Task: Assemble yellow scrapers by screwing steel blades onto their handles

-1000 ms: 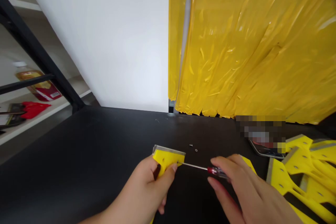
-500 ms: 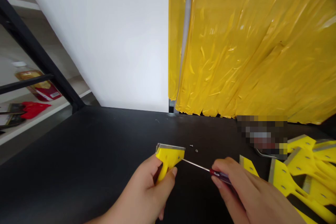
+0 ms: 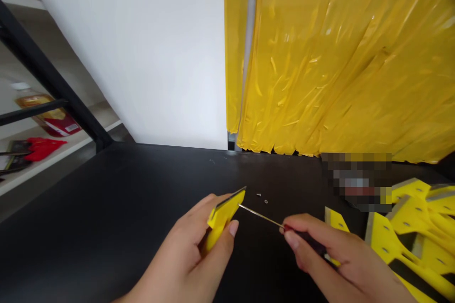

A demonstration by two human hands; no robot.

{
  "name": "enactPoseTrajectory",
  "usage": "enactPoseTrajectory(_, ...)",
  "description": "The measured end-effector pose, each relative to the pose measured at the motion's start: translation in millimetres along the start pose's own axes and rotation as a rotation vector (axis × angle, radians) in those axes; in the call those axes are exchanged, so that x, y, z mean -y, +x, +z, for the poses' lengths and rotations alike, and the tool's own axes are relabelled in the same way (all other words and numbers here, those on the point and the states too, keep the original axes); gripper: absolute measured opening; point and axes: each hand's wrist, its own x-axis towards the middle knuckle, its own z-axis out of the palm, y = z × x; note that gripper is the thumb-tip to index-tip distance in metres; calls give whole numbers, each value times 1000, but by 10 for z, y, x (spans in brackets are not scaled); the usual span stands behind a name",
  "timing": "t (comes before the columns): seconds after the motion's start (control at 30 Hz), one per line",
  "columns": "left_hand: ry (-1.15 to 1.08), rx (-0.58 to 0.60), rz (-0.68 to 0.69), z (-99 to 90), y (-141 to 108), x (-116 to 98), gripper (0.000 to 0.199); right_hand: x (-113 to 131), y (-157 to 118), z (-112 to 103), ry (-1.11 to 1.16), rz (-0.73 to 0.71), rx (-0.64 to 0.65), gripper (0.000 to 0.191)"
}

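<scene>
My left hand (image 3: 199, 241) is closed around the handle of a yellow scraper (image 3: 223, 213), whose head points up with a thin dark blade edge along its top. My right hand (image 3: 320, 246) grips the dark red handle of a screwdriver (image 3: 263, 216). The shaft slants up to the left, and its tip meets the right side of the scraper head. Behind them on the black table lie a small screw (image 3: 259, 194) and a small ring-shaped piece (image 3: 266, 201). Most of the screwdriver handle is hidden by my fingers.
Several more yellow scrapers (image 3: 408, 213) are heaped at the right of the black table (image 3: 106, 213). A blurred-out patch (image 3: 357, 182) covers something behind them. Yellow plastic sheeting (image 3: 337, 57) and a white panel (image 3: 149, 57) stand at the back. A shelf at left holds a bottle (image 3: 50, 109).
The scraper in my left hand has turned, so its head now shows more edge-on and slanted. The screwdriver tip has moved slightly up and left with it.
</scene>
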Motion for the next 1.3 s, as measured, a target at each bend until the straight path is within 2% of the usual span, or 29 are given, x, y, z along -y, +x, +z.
enactPoseTrajectory(0.1,69,69,1,-66,16,15,16,-69,34,-28,-136,-199,27,20)
enactPoseTrajectory(0.2,95,85,-51,-146,80,76,31,-114,56,-30,-206,-286,-9,23)
enactPoseTrajectory(0.27,32,44,-134,-176,147,105,31,-146,77,-20,-256,-305,-4,19)
enactPoseTrajectory(0.37,-192,12,-264,-183,250,122,29,-228,117,6,-383,-378,-43,16)
enactPoseTrajectory(0.43,-330,35,-315,-178,293,126,35,-300,141,32,-470,-468,-104,26)
enactPoseTrajectory(0.53,-436,64,-370,-177,293,118,35,-398,165,84,-609,-551,-150,56)
enactPoseTrajectory(0.6,-476,69,-381,-181,269,97,32,-445,175,126,-704,-557,-158,64)
enactPoseTrajectory(0.7,-520,54,-381,-184,241,57,29,-495,183,188,-762,-539,-161,63)
enactPoseTrajectory(0.83,-564,100,-400,-175,237,40,29,-514,194,229,-639,-483,-114,57)
enactPoseTrajectory(1.07,-572,212,-416,-138,185,90,28,-391,269,205,-466,-390,60,23)
enactPoseTrajectory(1.3,-569,297,-428,-113,151,107,30,-341,205,193,-352,-340,135,21)
